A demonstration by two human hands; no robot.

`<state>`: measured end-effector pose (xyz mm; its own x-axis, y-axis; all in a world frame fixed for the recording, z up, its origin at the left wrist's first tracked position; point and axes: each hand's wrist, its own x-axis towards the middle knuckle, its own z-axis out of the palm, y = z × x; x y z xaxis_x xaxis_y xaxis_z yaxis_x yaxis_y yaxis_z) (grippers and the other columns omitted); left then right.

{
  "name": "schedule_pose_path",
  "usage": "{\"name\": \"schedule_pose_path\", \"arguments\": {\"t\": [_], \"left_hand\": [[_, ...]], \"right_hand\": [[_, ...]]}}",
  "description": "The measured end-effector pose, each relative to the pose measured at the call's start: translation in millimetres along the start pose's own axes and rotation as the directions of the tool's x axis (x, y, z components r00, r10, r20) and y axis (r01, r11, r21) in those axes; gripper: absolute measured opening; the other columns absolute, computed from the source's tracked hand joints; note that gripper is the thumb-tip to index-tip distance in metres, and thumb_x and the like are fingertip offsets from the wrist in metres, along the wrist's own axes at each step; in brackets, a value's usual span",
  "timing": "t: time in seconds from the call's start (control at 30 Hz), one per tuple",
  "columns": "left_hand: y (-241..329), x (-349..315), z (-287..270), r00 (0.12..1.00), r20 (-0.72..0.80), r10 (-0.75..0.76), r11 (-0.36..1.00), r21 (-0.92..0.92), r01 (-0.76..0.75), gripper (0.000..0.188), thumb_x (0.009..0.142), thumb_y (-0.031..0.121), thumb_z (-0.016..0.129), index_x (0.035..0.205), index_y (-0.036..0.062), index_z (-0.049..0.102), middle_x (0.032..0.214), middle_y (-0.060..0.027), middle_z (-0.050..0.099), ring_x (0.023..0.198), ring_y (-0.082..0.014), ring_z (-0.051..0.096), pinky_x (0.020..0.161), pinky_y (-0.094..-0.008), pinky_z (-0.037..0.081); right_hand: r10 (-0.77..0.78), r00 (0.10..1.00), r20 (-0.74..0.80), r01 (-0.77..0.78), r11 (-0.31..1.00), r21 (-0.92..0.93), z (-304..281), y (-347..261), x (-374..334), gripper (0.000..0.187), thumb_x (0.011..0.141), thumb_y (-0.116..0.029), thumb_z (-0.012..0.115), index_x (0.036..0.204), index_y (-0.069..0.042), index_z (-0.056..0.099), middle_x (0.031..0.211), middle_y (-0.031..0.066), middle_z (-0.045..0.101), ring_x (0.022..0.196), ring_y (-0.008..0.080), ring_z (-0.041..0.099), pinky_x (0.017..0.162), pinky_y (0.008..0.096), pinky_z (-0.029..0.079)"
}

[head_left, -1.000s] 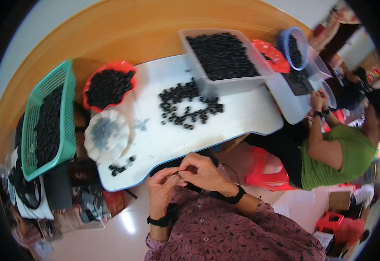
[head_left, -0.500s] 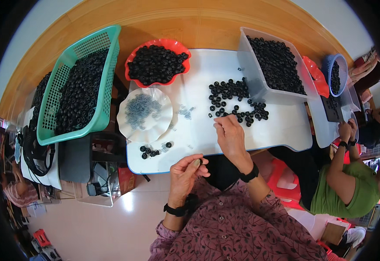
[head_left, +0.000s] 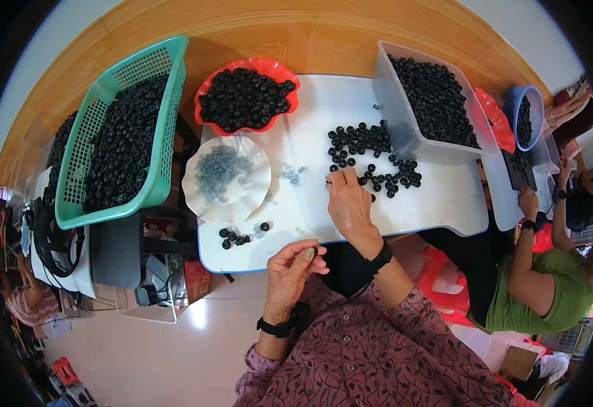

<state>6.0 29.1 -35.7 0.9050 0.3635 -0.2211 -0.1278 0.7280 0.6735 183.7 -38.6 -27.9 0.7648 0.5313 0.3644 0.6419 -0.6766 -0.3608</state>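
My right hand (head_left: 349, 205) reaches over the white table (head_left: 439, 203), its fingertips on the near edge of a loose pile of small black rings (head_left: 371, 159). Whether it grips one I cannot tell. My left hand (head_left: 291, 268) is curled at the table's front edge, pinching a small pale piece with a black ring between thumb and fingers. A few black rings (head_left: 238, 236) lie near the front left corner. A white scalloped plate (head_left: 225, 178) of tiny grey metal parts sits left of my right hand.
A red bowl (head_left: 205, 95), a green basket (head_left: 167, 136) and a clear bin (head_left: 395, 102) all hold black rings. A person in a green shirt (head_left: 544, 298) works at the right beside a blue basket (head_left: 510, 112). Bags and boxes crowd the floor at left.
My right hand left my left hand and stretched forward to the loose pile of rings. The left hand stays curled near the table edge. The view shifted right and down.
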Motion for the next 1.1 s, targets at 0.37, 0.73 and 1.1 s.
{"name": "schedule_pose_path", "arguments": {"t": [0.37,0.73,1.1], "left_hand": [[-4,5,23,0.989,-0.061,0.132,0.984,0.129,-0.124,0.022,0.097,0.006,0.055,0.115,-0.0038,0.062,0.097,-0.0133,0.067,0.076,-0.014,0.064,0.068,-0.0284,0.059],[-13,4,43,0.984,-0.013,0.177,0.953,0.25,-0.168,0.02,0.095,0.004,0.058,0.112,-0.0039,0.062,0.089,-0.0072,0.066,0.074,-0.01,0.063,0.066,-0.0243,0.058],[-8,0,46,0.995,0.054,0.081,0.992,0.091,-0.085,0.018,0.096,0.007,0.057,0.109,-0.0034,0.061,0.088,-0.008,0.065,0.071,-0.0105,0.062,0.063,-0.0248,0.057]], "right_hand": [[0.151,0.93,0.336,-0.355,0.612,0.707,-54,0,-45,0.01,0.085,-0.001,0.063,0.095,0.0,0.065,0.078,0.0034,0.057,0.063,0.0082,0.05,0.057,0.0246,0.043],[0.032,0.98,0.197,-0.173,0.629,0.758,-86,-14,-72,0.014,0.085,0.005,0.061,0.098,0.001,0.063,0.092,0.0065,0.058,0.066,0.008,0.058,0.057,0.0214,0.047],[0.077,0.952,0.298,-0.295,0.498,0.815,-98,-7,-83,0.02,0.084,0.006,0.064,0.102,0.0,0.063,0.092,0.0051,0.063,0.066,0.0058,0.06,0.058,0.0207,0.049]]}}
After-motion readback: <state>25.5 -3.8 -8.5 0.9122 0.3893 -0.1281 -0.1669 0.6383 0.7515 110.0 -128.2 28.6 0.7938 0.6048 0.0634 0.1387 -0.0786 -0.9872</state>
